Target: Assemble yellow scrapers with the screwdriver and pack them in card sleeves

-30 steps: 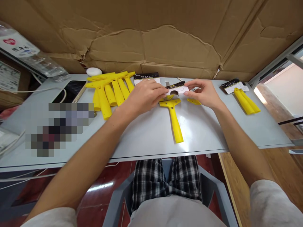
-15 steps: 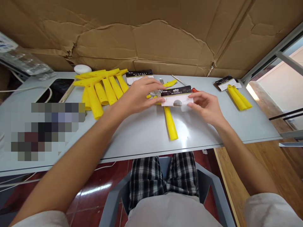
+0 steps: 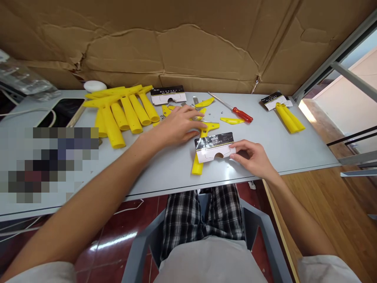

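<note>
My right hand (image 3: 250, 156) pinches the right edge of a black-and-white printed packaging card (image 3: 214, 153) with a half-round notch. The card hangs tilted over a yellow T-shaped scraper handle (image 3: 196, 169), hiding its middle. My left hand (image 3: 181, 125) reaches over the small parts, fingers stretched and thumb apart. Its fingertips come up against the left side of the handle's yellow head (image 3: 211, 126); whether they press on it I cannot tell. Behind that hand lie yellow blade covers (image 3: 205, 102) and tiny metal pieces, partly covered by the fingers.
Several yellow handles (image 3: 114, 129) lie piled at the left. Beyond the parts are a red screwdriver (image 3: 242, 114) and another card (image 3: 168, 95). Carded yellow handles (image 3: 288, 118) sit at the right. A phone (image 3: 64, 112) lies left, and cardboard (image 3: 188, 51) walls the back.
The card has come down toward me and left my left hand; only my right hand holds it now. The handle beneath is turned, its lower end further left. The screwdriver is uncovered.
</note>
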`<state>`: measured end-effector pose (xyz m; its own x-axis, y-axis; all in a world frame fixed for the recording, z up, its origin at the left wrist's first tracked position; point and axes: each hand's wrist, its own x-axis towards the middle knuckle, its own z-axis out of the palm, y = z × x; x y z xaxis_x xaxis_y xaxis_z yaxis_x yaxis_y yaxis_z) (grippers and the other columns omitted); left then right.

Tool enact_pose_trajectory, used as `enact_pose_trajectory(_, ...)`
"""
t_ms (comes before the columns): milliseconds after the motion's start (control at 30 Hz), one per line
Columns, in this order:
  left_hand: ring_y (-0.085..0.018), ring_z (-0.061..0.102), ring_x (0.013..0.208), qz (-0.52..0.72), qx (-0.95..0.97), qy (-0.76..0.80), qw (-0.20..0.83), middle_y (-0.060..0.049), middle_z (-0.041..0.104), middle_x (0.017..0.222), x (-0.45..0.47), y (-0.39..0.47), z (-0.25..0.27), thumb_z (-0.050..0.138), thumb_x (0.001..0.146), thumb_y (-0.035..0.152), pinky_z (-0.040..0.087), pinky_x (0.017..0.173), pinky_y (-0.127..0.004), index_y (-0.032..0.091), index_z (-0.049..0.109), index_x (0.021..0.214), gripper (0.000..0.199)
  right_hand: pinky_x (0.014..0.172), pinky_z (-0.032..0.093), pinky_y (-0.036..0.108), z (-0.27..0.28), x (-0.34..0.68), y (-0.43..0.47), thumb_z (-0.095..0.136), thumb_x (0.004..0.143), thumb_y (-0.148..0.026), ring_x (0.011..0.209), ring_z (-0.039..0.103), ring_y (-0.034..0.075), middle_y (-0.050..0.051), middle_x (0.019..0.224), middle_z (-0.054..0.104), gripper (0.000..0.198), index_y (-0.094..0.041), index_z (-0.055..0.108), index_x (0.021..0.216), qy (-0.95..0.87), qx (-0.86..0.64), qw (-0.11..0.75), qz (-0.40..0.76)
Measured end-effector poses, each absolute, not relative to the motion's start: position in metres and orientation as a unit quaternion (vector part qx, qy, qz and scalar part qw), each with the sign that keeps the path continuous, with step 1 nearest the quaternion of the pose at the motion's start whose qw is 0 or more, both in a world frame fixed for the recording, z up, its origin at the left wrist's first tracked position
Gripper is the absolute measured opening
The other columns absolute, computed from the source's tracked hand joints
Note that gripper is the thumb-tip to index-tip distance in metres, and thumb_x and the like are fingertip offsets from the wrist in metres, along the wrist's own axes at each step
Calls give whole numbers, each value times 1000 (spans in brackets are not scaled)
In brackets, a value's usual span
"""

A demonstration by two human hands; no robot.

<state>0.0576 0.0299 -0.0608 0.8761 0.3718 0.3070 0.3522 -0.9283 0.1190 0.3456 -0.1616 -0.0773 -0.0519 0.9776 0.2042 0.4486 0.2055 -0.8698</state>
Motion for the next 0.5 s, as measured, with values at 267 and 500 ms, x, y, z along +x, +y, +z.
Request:
enact_pose_trajectory(267,-38,44,164,91,984,138,63,-8,59,171,59,12,-55,62,98,5,39,129,-68,31,83,132,48,85,63,38,-79,345,-161,85,93,-46,89,77,19,2,103,84,26,-30,81,113,-646,-547,430,313)
enact_pose_trajectory(500,-34,60,149,144,979,132,60,-10,71,155,59,24,-59,68,103,18,51,122,-59,33,86,120,30,84,63,38,-71,340,-168,82,96,-43,87,76,18,2,105,84,18,-32,83,111,-675,-546,409,279)
